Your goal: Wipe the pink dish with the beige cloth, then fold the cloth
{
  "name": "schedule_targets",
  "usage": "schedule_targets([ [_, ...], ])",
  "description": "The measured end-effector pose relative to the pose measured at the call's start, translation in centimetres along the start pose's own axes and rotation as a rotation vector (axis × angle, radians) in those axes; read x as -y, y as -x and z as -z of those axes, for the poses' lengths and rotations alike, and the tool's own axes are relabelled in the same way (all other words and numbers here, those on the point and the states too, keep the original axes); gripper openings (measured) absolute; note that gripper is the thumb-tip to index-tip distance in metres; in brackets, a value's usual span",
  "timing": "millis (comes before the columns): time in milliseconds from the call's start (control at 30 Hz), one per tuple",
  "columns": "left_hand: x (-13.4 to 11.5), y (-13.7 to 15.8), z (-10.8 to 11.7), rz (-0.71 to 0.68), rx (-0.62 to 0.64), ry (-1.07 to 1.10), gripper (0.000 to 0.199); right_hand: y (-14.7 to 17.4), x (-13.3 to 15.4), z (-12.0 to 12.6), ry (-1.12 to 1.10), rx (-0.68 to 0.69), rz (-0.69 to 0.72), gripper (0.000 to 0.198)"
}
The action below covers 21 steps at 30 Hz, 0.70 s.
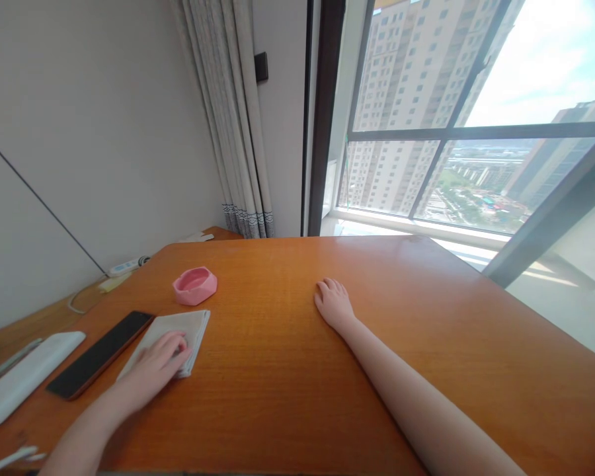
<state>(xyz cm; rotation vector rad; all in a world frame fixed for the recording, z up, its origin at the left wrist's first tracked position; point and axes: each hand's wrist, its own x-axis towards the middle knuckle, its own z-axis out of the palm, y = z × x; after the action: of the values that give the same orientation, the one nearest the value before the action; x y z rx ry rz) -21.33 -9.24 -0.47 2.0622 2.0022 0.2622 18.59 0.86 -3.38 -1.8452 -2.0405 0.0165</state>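
Note:
My left hand (158,363) is over a folded light grey cloth (194,322) at the left of the wooden table. Its fingers are loosely bent, with a gap between thumb and forefinger, and the cloth lies flat beneath it. Part of the cloth is hidden by the hand. Palm down on the bare wood, my right hand (334,303) rests near the middle of the table, fingers stretched out and holding nothing. Behind the cloth stands a pink faceted bowl (195,285), and a black phone (102,354) lies just left of the cloth.
A white oblong device (27,377) lies left of the phone, with a white cable (12,457) at the near left. A power strip (123,267) sits by the wall. The orange-brown table (268,370) reaches to a curtain (242,119) and a large window (441,135).

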Motion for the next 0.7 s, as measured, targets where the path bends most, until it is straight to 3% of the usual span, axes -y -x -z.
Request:
schedule_targets([
  [100, -4.8, -1.6, 1.1, -0.100, -0.103, 0.054, 0.036, -0.2, 0.3, -0.1, 0.002, -0.015, -0.011, 0.031],
  [200, -11.7, -4.5, 1.4, -0.283, -0.154, 0.201, 0.031, -0.8, 0.7, -0.3, 0.004, -0.038, -0.032, 0.029],
  [300, -18.2, -8.2, -0.5, -0.381, -0.095, 0.235, 0.025, -1.5, 0.9, -0.3, -0.021, -0.054, -0.044, 0.026],
  [367, -21.3, -10.3, -2.7, -0.412, -0.067, 0.211, 0.018, -1.8, 0.8, -0.2, -0.084, -0.038, 0.028, 0.023],
  [500, -23.5, -12.7, -7.1, -0.409, -0.138, 0.036, 0.021, -2.0, 0.6, -0.3, -0.208, -0.015, 0.271, 0.025],
  [567, -23.2, -13.0, -8.4, -0.428, -0.177, -0.030, 0.024, -2.0, 0.6, -0.5, -0.214, -0.012, 0.290, 0.027],
  [700, -22.5, -13.1, -9.2, -0.523, -0.141, -0.010, 0.024, -2.2, 0.7, -1.1, -0.202, 0.033, 0.252, 0.026],
])
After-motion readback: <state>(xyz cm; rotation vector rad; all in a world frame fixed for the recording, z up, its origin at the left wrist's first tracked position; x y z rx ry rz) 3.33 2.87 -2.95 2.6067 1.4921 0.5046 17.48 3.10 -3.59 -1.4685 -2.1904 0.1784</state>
